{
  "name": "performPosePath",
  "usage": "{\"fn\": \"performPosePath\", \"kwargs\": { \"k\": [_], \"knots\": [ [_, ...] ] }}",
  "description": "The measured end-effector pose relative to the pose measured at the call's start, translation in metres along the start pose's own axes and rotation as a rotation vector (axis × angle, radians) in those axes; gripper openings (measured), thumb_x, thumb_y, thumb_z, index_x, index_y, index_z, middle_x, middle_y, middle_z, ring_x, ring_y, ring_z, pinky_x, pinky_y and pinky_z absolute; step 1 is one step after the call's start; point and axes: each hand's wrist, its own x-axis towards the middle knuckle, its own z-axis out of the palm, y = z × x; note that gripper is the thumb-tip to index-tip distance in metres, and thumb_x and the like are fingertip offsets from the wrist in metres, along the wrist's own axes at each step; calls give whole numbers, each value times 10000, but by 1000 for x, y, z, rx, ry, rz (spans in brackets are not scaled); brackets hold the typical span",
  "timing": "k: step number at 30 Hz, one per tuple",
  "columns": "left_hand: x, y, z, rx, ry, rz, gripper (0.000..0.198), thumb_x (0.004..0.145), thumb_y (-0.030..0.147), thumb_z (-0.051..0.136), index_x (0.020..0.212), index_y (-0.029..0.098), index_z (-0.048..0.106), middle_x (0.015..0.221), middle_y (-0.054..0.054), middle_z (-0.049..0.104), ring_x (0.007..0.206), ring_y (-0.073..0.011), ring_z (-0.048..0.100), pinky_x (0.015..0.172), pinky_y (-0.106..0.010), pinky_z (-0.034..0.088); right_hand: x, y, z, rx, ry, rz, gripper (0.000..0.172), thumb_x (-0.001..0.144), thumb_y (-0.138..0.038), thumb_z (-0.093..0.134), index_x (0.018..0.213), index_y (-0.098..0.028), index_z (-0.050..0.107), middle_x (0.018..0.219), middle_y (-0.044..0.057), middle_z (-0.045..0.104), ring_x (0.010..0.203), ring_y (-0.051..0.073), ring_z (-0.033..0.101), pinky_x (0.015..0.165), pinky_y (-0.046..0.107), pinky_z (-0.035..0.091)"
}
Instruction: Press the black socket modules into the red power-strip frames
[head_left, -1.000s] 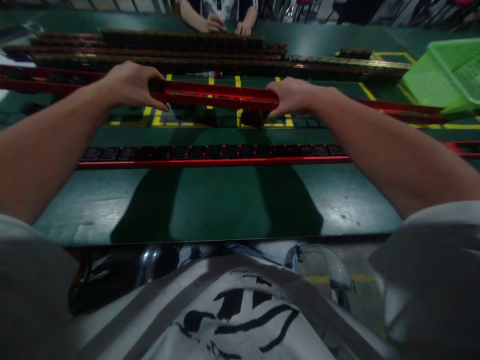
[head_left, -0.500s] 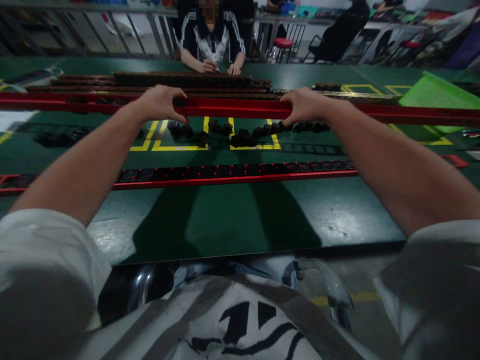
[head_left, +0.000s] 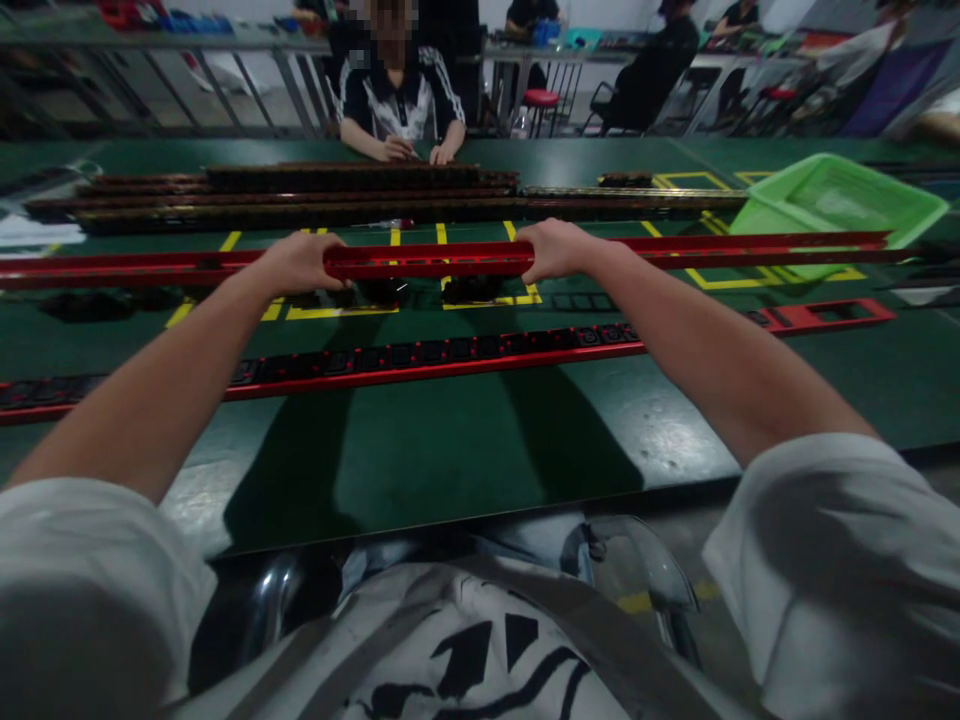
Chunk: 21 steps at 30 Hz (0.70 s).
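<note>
Both my hands grip one long red metal rail (head_left: 431,260) that runs across the whole green table. My left hand (head_left: 300,263) is closed around it left of centre, and my right hand (head_left: 555,249) is closed around it right of centre. The rail is held just above the tabletop. Under it lie small black socket modules (head_left: 469,289) on yellow floor-style markings. Closer to me lies a second red rail (head_left: 420,355) fitted with a row of black sockets.
Dark long strips (head_left: 300,190) are stacked at the table's far side, where another person (head_left: 397,95) sits with hands on them. A green plastic basket (head_left: 836,200) stands at the far right. More black modules (head_left: 90,303) lie at the left. The table edge (head_left: 480,520) is near my lap.
The red rail has swung from raised and tilted to level and lower over the table, both hands still on it. My head has lifted, so more of the far room shows.
</note>
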Motion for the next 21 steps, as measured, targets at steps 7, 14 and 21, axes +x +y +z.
{"fn": "performPosePath", "kwargs": {
  "k": [7, 14, 21],
  "knots": [
    [-24, 6, -18, 102, 38, -31, 571, 780, 436, 698, 1271, 158, 613, 1157, -68, 698, 967, -220, 595, 856, -321, 436, -12, -15, -10, -23, 26, -10, 614, 693, -450, 784, 1228, -181, 646, 1016, 107, 689, 970, 339, 618, 797, 407, 481],
    [-54, 20, -35, 266, 80, -30, 517, 767, 402, 693, 1229, 186, 612, 1102, -70, 710, 957, -261, 639, 775, -314, 461, -33, -30, -12, 89, -16, -59, 622, 722, -600, 762, 1192, -207, 649, 1015, 102, 692, 930, 311, 618, 775, 370, 457],
    [-86, 13, -21, 276, -46, 2, 522, 768, 518, 690, 1186, 214, 617, 1056, -65, 709, 887, -244, 624, 711, -312, 454, -42, -46, 4, 303, -155, -106, 571, 900, -711, 484, 894, -184, 705, 826, 83, 669, 752, 232, 596, 671, 344, 403]
  ]
}}
